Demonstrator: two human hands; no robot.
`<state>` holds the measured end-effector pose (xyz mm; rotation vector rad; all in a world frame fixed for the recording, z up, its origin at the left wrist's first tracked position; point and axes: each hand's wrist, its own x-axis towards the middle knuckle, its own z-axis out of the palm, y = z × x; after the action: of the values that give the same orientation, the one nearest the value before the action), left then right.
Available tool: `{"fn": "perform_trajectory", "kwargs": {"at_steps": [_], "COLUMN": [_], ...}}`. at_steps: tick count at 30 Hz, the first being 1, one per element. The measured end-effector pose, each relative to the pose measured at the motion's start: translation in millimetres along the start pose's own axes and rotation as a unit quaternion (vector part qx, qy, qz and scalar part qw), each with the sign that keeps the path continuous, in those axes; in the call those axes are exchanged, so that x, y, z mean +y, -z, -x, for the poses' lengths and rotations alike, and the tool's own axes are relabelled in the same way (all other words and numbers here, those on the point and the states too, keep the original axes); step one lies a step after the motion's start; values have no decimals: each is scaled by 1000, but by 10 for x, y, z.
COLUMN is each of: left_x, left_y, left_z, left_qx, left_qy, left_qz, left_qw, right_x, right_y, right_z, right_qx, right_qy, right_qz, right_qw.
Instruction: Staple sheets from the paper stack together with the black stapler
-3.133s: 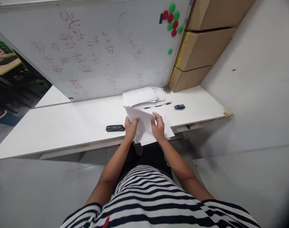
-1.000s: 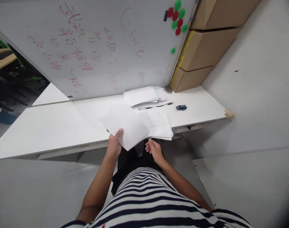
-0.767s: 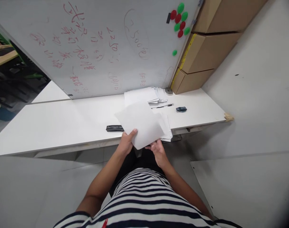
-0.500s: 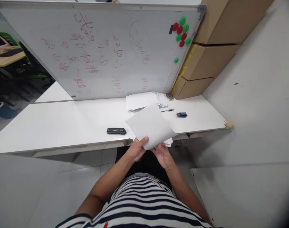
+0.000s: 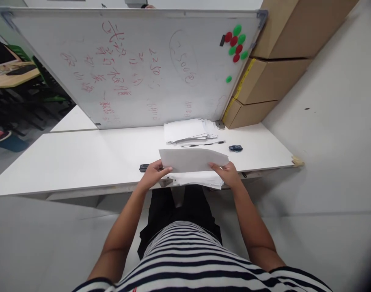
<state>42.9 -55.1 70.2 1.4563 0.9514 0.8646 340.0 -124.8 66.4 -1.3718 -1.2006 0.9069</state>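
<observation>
The left hand [image 5: 155, 175] and the right hand [image 5: 229, 174] both grip a rectangular piece of smooth white paper [image 5: 191, 161], one at each end, with thumbs on its near face and most fingers hidden behind. Whether it is one sheet or several cannot be told. The paper is raised just above a loose stack of thin white sheets [image 5: 200, 178] at the front edge of the long white bench [image 5: 106, 150], and its right end bows a little.

To handle it well, both thumbs should press lightly and evenly, since a harder squeeze on the right would probably deepen the bow or crease it. Matching the height of both ends should level the paper. The stack beneath has uneven edges and juts past the bench front, so a knock from a wrist could shift it; setting it further in would be safer. The oblong black stapler [image 5: 143, 167] lies just behind the left hand, partly hidden, so that side needs care.

As for containers, three brown cardboard boxes [image 5: 264, 81] are stacked beside the whiteboard [image 5: 136, 69]; no opening shows, so their contents are unknown. At the far left, a round blue plastic bin [image 5: 13, 142] holds something reddish and white, too small to identify.
</observation>
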Motion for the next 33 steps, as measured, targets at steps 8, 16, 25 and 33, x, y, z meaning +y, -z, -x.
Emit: {"fn": "perform_trajectory", "kwargs": {"at_steps": [8, 16, 25, 33], "left_x": [-358, -376, -249, -529], "left_y": [-316, -506, -3, 766], "left_z": [-163, -65, 84, -100], "left_qx": [88, 110, 112, 27], "left_qy": [25, 28, -87, 24], "left_qz": [21, -24, -239, -339], "left_qw": [996, 993, 961, 940], "right_x": [593, 625, 430, 639], "right_y": [-307, -550, -461, -367], "right_z": [136, 294, 392, 404], "right_qx": [59, 128, 169, 81], "right_qy": [-45, -61, -23, -159], "right_qz": [-69, 37, 98, -56], "right_qw": [995, 989, 980, 982]}}
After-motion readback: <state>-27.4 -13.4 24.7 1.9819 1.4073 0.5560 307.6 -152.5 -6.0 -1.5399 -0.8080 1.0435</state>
